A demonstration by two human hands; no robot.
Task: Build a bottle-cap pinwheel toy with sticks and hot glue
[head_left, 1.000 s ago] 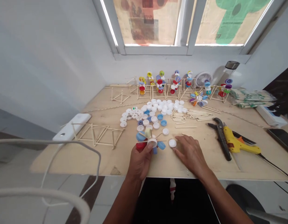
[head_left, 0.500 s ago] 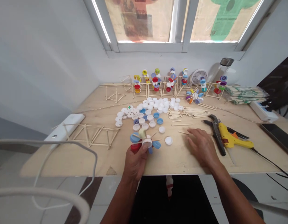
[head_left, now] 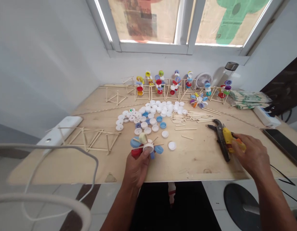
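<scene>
My left hand (head_left: 138, 165) pinches a wheel of bottle caps and sticks (head_left: 148, 147) by its white centre cap, just above the table's front part. Blue, red and cream caps stick out around it. Over on the right, my right hand (head_left: 250, 154) is closed round the handle of the yellow glue gun (head_left: 227, 138), which lies beside black-handled pliers (head_left: 219, 136). A short stick (head_left: 187, 137) and a white cap (head_left: 172, 146) lie between the hands. Behind them are many loose white caps (head_left: 162, 109) and a pile of cut sticks (head_left: 198, 115).
Stick frames with coloured cap wheels (head_left: 159, 86) line the back. A bare stick frame (head_left: 87, 141) and a white power strip (head_left: 64, 130) are at left, near a looping cable. A phone (head_left: 283, 147) and bagged sticks (head_left: 250, 98) are at right.
My right hand has left the short stick, moved right and closed on the glue gun's handle. My left hand still holds the cap wheel. The view has shifted slightly.
</scene>
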